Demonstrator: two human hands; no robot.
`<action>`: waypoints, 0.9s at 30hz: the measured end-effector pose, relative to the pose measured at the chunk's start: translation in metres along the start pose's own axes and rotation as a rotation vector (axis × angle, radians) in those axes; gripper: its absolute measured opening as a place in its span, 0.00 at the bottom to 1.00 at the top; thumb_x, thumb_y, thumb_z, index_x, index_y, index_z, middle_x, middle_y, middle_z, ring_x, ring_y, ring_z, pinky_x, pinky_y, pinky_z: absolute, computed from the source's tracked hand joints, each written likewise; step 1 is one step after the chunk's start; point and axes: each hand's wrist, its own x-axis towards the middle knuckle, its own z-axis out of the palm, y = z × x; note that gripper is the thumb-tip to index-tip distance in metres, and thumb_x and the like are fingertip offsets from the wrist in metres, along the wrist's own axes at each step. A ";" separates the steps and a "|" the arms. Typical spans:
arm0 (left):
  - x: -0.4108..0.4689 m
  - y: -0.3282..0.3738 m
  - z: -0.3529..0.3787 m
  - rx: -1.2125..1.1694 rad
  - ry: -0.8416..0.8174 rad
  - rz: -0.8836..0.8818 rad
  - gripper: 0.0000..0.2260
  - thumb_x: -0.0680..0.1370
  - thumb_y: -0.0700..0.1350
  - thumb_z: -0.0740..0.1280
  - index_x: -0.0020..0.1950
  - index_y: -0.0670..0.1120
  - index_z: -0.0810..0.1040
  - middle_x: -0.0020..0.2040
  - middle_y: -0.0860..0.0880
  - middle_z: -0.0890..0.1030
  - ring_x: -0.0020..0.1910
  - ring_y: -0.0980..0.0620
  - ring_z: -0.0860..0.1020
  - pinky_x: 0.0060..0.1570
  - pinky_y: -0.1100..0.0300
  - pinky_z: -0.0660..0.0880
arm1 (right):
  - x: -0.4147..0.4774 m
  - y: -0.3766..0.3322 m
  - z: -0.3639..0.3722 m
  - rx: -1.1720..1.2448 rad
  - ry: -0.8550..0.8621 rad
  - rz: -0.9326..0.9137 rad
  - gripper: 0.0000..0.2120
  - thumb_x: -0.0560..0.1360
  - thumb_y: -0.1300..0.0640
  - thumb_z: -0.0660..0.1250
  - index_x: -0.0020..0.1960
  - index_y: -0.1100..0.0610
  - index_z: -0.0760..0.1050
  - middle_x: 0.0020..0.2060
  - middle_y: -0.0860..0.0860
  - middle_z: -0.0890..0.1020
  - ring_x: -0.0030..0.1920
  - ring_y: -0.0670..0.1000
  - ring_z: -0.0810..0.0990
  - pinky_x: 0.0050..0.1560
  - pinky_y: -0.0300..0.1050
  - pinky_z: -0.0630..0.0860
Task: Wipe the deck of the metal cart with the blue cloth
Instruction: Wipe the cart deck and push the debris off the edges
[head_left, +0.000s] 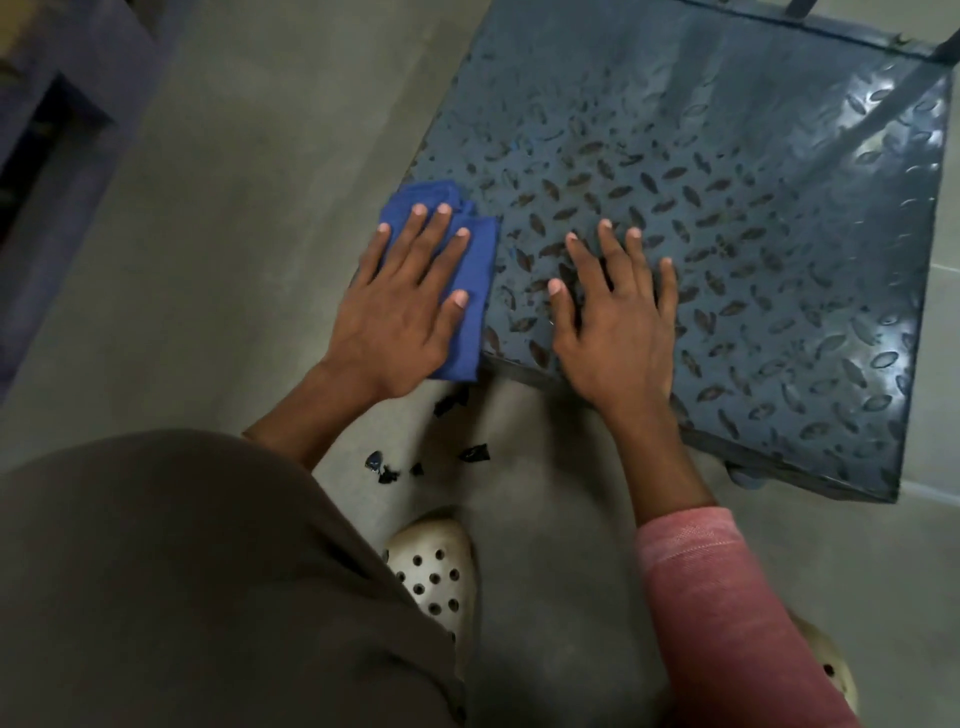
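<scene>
The metal cart's deck (753, 208) is a dark blue-grey tread plate with raised, rusty diamond marks, filling the upper right. A folded blue cloth (470, 291) lies on the deck's near left corner, hanging slightly over the edge. My left hand (402, 306) presses flat on the cloth with fingers spread. My right hand (615, 312) rests flat on the bare deck just right of the cloth, fingers apart, holding nothing.
Small black scraps (452, 402) lie on the grey concrete floor below the deck's corner. A white perforated clog (431, 571) and brown trousers are at the bottom. Cart handle uprights (800, 8) rise at the far edge. A purple-blue shelf (47, 156) stands at the left.
</scene>
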 end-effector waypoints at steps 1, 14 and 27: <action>-0.002 -0.011 -0.001 -0.009 -0.001 -0.033 0.28 0.87 0.56 0.44 0.85 0.46 0.54 0.86 0.45 0.52 0.85 0.46 0.48 0.82 0.41 0.48 | 0.000 -0.001 0.000 0.000 0.001 0.006 0.26 0.85 0.41 0.49 0.79 0.49 0.61 0.80 0.52 0.60 0.82 0.55 0.53 0.79 0.63 0.49; -0.010 -0.012 0.016 -0.422 0.301 -0.369 0.20 0.87 0.53 0.58 0.77 0.49 0.74 0.81 0.46 0.67 0.81 0.47 0.64 0.80 0.57 0.57 | -0.003 -0.009 0.003 -0.025 0.030 0.024 0.26 0.85 0.44 0.48 0.79 0.52 0.62 0.80 0.55 0.62 0.81 0.57 0.54 0.79 0.63 0.51; -0.057 -0.013 0.031 -1.184 0.327 -0.707 0.20 0.87 0.46 0.59 0.80 0.45 0.69 0.78 0.51 0.71 0.78 0.51 0.69 0.78 0.44 0.66 | -0.003 -0.037 0.008 -0.066 0.006 0.140 0.26 0.85 0.48 0.46 0.79 0.58 0.58 0.80 0.60 0.58 0.81 0.63 0.50 0.77 0.71 0.48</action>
